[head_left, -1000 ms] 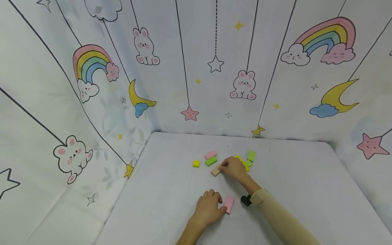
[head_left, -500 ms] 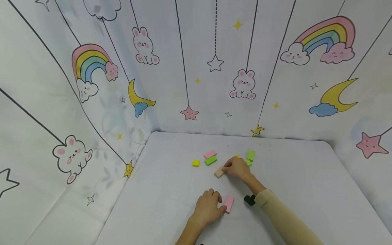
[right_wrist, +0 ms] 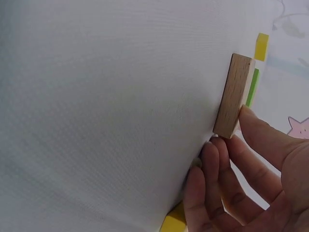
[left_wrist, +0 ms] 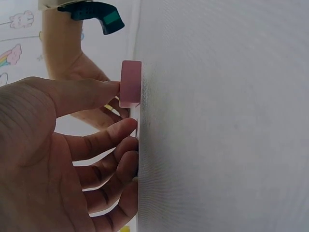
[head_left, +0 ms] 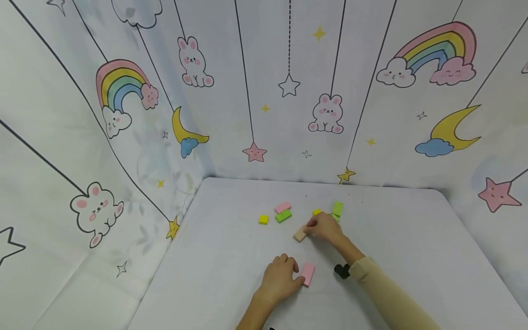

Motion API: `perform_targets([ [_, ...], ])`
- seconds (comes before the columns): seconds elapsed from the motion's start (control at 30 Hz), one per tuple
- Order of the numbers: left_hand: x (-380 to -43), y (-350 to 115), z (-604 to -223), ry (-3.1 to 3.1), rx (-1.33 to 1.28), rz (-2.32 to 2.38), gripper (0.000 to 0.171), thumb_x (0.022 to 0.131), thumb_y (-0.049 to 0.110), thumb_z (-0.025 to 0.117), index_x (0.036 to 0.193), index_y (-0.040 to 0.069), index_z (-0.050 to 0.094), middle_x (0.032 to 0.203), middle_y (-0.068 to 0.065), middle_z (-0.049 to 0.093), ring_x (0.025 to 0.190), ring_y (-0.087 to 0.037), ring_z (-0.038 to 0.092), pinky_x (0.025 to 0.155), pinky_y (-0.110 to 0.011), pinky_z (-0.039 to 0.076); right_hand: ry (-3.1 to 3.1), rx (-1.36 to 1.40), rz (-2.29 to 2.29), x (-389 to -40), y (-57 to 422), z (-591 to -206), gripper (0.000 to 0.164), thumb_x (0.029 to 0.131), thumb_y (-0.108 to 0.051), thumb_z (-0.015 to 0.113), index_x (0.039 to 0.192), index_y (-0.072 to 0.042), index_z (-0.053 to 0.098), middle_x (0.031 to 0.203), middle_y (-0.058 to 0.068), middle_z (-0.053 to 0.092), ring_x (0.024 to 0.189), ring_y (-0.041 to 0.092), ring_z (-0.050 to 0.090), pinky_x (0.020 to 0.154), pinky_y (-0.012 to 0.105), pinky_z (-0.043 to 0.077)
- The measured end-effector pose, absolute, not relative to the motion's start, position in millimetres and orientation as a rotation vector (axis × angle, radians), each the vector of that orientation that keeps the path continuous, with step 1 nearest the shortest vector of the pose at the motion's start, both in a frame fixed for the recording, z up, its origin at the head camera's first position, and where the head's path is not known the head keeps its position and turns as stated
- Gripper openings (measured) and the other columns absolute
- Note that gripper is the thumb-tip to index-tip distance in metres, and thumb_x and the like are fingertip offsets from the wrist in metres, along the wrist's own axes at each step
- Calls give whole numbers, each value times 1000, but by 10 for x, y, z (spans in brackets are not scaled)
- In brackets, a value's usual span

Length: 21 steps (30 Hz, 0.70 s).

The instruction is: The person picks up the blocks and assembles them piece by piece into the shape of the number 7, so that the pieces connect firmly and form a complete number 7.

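In the head view a plain wooden block (head_left: 299,234) lies on the white table. My right hand (head_left: 326,227) pinches its near right end between thumb and fingers. The right wrist view shows the thumb on one side of this wooden block (right_wrist: 233,95) and fingertips at its lower end. Closer to me, my left hand (head_left: 279,278) rests on the table beside a pink block (head_left: 308,274). Its thumb touches the side of that pink block (left_wrist: 130,83) in the left wrist view, while the other fingers lie loosely bent below, apart from it.
Farther back lie another pink block (head_left: 283,207), a green block (head_left: 283,216) and a small yellow block (head_left: 264,220). Light green blocks (head_left: 338,209) and a partly hidden yellow block (head_left: 316,212) are behind my right hand. A black device (head_left: 342,271) is at the right wrist.
My right hand has drawn the wooden block right and slightly toward me, away from the green block. The left hand and its pink block have stayed put.
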<state>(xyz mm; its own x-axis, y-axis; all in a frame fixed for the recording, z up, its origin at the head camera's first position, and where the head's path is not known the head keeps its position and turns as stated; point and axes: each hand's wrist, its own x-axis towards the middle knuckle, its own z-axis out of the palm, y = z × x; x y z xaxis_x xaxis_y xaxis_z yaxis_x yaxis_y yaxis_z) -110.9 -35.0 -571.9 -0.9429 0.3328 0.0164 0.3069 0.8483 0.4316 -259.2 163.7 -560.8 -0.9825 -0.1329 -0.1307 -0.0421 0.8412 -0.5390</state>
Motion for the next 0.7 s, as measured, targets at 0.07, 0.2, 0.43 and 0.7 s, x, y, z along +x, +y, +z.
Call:
perform_targets([
  [0.07, -1106, -350, -5717, 2956, 511, 686, 29, 89, 43, 79, 95, 18, 66, 89, 7, 51, 82, -12, 49, 67, -29, 40, 2852, -138, -838, -2587, 1658, -5607, 20, 88, -29, 85, 97, -12, 82, 89, -1, 74, 75, 15, 61, 64, 32, 48],
  [0.2, -1100, -354, -5708, 2948, 508, 699, 29, 89, 43, 79, 95, 18, 66, 89, 7, 51, 82, -12, 48, 68, -29, 41, 2853, -143, -845, -2574, 1694, -5600, 18, 87, -29, 85, 95, -13, 82, 90, -1, 73, 75, 15, 60, 64, 32, 48],
  [0.43, -1109, -353, -5699, 2951, 508, 692, 29, 89, 43, 79, 95, 19, 65, 88, 8, 49, 81, -12, 48, 68, -29, 40, 2836, -151, -856, -2564, 1757, -5594, 17, 86, -27, 86, 94, -13, 82, 87, -3, 72, 74, 15, 59, 64, 31, 47],
  [0.7, -1108, -349, -5696, 2945, 501, 692, 28, 89, 43, 79, 95, 19, 64, 88, 8, 48, 80, -11, 46, 67, -29, 39, 2811, -139, -918, -2531, 1852, -5560, 17, 84, -21, 88, 96, -11, 81, 86, -1, 72, 75, 16, 61, 65, 32, 49],
])
